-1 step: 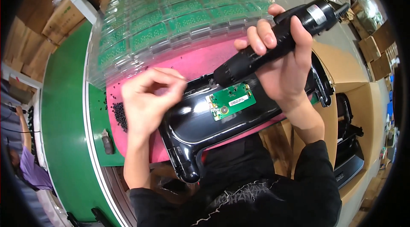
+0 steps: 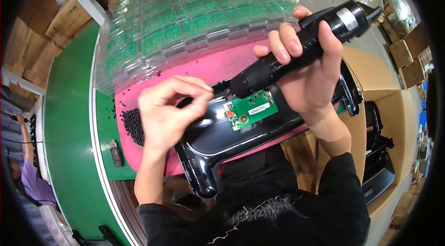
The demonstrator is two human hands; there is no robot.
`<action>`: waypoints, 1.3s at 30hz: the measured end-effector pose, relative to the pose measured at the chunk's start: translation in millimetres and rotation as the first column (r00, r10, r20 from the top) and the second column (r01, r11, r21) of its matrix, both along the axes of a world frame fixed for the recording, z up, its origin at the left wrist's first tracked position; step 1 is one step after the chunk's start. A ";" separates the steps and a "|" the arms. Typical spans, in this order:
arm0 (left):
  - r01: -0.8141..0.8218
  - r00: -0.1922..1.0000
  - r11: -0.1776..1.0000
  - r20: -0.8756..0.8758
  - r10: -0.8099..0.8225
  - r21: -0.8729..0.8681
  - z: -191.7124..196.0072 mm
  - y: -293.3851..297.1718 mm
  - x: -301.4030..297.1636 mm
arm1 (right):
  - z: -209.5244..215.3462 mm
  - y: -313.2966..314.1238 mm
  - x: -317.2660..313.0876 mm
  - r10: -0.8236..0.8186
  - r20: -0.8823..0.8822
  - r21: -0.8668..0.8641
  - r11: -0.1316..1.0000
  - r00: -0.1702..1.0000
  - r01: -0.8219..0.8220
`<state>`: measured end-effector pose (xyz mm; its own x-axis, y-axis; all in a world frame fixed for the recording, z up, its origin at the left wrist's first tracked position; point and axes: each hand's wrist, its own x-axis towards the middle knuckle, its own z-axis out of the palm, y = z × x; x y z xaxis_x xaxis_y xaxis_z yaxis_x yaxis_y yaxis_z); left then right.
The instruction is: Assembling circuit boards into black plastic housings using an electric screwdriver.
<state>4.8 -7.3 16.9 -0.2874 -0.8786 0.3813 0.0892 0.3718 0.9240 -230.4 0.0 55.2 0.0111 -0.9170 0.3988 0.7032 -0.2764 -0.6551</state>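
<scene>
My right hand (image 2: 308, 84) is wrapped around a black electric screwdriver (image 2: 259, 75), its nose pointing down and left beside a green circuit board (image 2: 259, 109). That board lies on a glossy black plastic housing (image 2: 215, 135), which has a rounded leg-like end at the lower left. My left hand (image 2: 167, 111) is above the housing's left part, thumb and forefinger pinched close to the screwdriver's nose. Whatever the pinch holds, if anything, is too small to make out. A heap of small black screws (image 2: 133, 126) sits left of my left wrist.
Stacked clear trays of green boards (image 2: 162, 37) stand behind the pink mat (image 2: 194, 73). A cardboard box (image 2: 403, 111) with black plastic parts is at the right. On the green tabletop (image 2: 69, 125) lies a small dark object (image 2: 117, 155). Another person's purple sleeve (image 2: 37, 183) shows far left.
My left hand has moved right and slightly closer to the screwdriver's nose, uncovering more of the screw heap. The screwdriver has shifted slightly.
</scene>
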 end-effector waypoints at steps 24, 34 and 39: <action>0.328 0.933 0.918 -0.228 -0.278 0.221 -23.2 5.1 -11.0 | 12.2 25.6 -2.7 0.061 -0.120 -0.355 0.929 0.991 -0.100; 0.437 0.896 0.765 -0.297 -0.329 0.472 -20.9 0.0 -7.3 | 7.9 21.1 -2.8 0.108 -0.226 -0.450 0.870 0.968 -0.202; 0.375 0.926 0.777 -0.237 -0.293 0.506 -17.6 0.0 -8.0 | 7.1 20.6 -4.2 0.094 -0.257 -0.448 0.870 0.962 -0.205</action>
